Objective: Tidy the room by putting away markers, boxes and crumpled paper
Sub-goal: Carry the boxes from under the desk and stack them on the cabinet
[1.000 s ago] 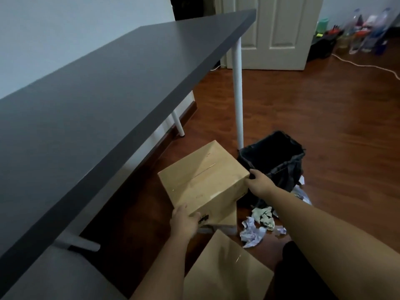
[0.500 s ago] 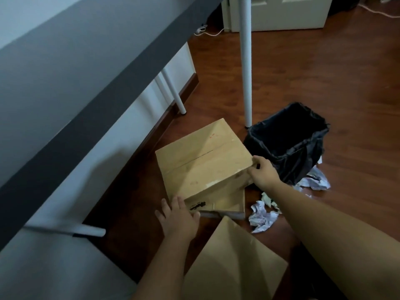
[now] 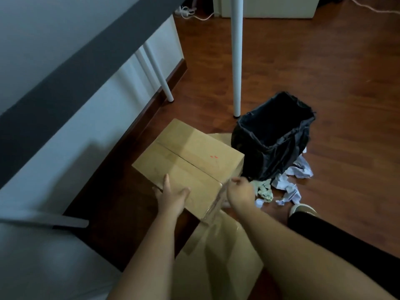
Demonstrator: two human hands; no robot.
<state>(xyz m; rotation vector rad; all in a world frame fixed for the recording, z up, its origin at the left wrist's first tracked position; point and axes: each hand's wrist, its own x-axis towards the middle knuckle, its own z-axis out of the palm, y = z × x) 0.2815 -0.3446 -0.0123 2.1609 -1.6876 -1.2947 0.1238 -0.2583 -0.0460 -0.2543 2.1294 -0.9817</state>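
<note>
A closed brown cardboard box [image 3: 188, 161] stands on the wood floor beside the table, its taped seam facing up. My left hand [image 3: 172, 197] lies flat on the box's near top edge with the fingers spread. At the box's near right corner my right hand [image 3: 240, 192] curls its fingers around the edge. A second cardboard box [image 3: 218, 256] lies closer to me, under my arms. White crumpled paper [image 3: 290, 180] and a greenish wad [image 3: 264, 189] lie on the floor at the foot of a bin with a black liner [image 3: 275, 135]. No markers are in view.
The dark tabletop [image 3: 65, 79] overhangs on the left, and its white leg [image 3: 237, 61] stands just behind the bin. A flat piece of cardboard [image 3: 220, 137] shows behind the box. My foot [image 3: 302, 210] is at the right. A white cable [image 3: 194, 15] lies by the far wall.
The view has tilted down. My left hand moved from the floor side onto the box's top. My right hand slid from the far right edge to the near right corner.
</note>
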